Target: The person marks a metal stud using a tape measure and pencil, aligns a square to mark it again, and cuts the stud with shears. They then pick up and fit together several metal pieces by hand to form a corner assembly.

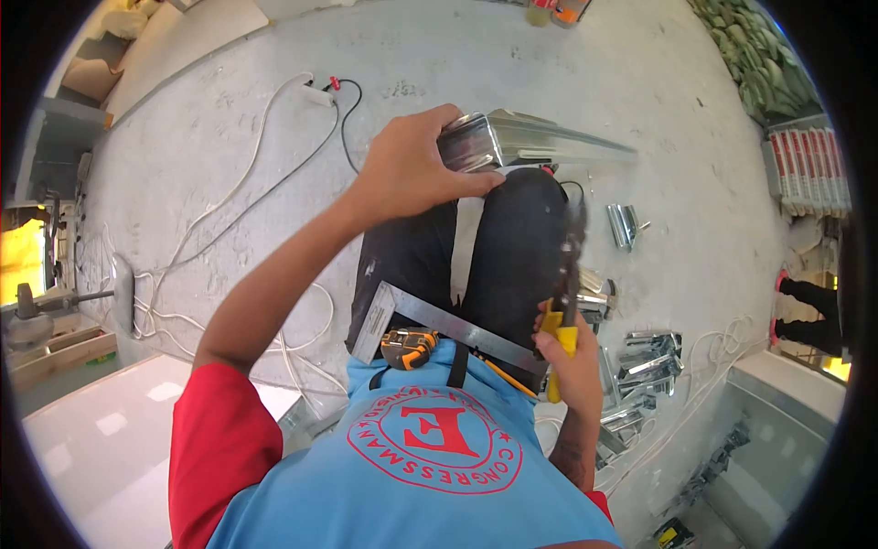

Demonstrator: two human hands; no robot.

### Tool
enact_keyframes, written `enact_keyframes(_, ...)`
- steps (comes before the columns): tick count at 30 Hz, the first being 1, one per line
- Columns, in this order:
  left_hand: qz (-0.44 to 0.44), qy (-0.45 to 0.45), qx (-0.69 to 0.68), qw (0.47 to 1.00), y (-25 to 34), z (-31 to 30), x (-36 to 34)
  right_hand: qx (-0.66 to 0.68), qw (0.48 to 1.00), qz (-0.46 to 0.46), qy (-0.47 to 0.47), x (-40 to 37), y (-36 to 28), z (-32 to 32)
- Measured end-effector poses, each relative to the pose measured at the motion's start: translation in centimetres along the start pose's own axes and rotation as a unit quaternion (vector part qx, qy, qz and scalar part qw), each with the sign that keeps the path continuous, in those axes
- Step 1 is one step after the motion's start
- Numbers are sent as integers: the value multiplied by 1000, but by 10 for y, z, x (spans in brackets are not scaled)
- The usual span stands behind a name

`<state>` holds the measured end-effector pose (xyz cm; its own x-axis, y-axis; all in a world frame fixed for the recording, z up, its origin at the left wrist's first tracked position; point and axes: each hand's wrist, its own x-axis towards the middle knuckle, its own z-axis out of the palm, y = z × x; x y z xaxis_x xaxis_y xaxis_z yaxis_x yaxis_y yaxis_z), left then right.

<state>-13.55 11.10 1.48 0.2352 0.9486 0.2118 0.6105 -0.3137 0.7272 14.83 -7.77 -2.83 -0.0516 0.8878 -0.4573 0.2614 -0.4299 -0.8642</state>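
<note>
My left hand (407,165) is closed around the end of a shiny metal channel (535,139), which extends away to the right beyond my knees. Yellow-handled tin snips (560,343) are gripped in my right hand (576,361) beside my right thigh. Their dark blades point away from me and are blurred. Across my lap lies a metal square (457,331), with a black and orange tape measure (409,349) next to it. A yellow pencil-like stick (503,373) rests by my waist.
Several cut metal pieces (649,361) lie on the floor at my right, with another piece (624,226) farther forward. White cables (259,146) run over the floor on the left. Green sacks (754,59) are piled at the far right. Another person's legs (812,306) show at the right edge.
</note>
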Motion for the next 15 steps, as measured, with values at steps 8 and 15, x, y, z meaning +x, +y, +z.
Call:
enact_keyframes(8, 67, 185, -141, 970, 56, 7, -12, 6, 989, -137, 53, -8, -43, -5)
enact_keyframes(15, 96, 120, -64, 986, 44, 30, -21, -48, 990, -130, 9, -9, -28, -14)
